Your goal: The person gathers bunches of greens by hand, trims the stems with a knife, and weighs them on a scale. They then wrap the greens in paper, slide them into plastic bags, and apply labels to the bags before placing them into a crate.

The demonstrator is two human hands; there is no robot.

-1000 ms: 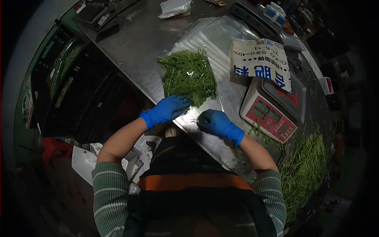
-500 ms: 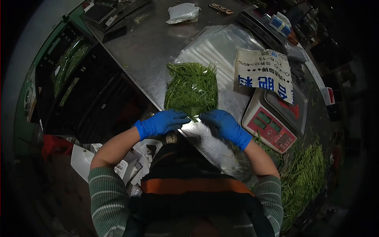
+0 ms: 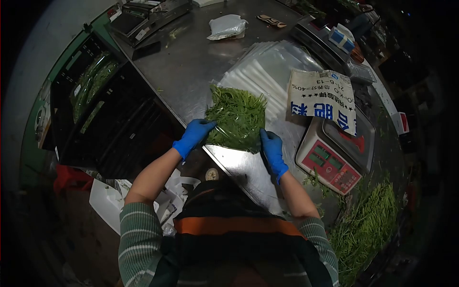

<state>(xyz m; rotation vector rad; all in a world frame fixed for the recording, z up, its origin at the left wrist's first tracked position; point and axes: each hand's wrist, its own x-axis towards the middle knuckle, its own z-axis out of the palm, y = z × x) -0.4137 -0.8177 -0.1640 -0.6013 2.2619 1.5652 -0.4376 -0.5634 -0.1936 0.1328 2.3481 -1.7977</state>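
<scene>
A clear plastic bag of leafy greens [image 3: 235,117] lies on the metal table in front of me. My left hand [image 3: 195,135], in a blue glove, grips the bag's lower left side with the fingertips on the film. On the opposite side my right hand [image 3: 272,152], also in a blue glove, holds the lower right edge between thumb and fingers. Part of the right fingers is hidden. Flat clear bags [image 3: 265,67] are fanned out just beyond the greens.
To the right stands a scale [image 3: 330,165] with a printed sack piece [image 3: 321,98] over it. Loose greens [image 3: 368,229] are heaped at the lower right. A black crate [image 3: 110,119] with bagged greens is at the left. A white package [image 3: 227,27] lies farther back.
My hands have moved apart, from the near end of the bag to its two sides. The bag's near end now looks smooth and folded under. The view has shifted slightly.
</scene>
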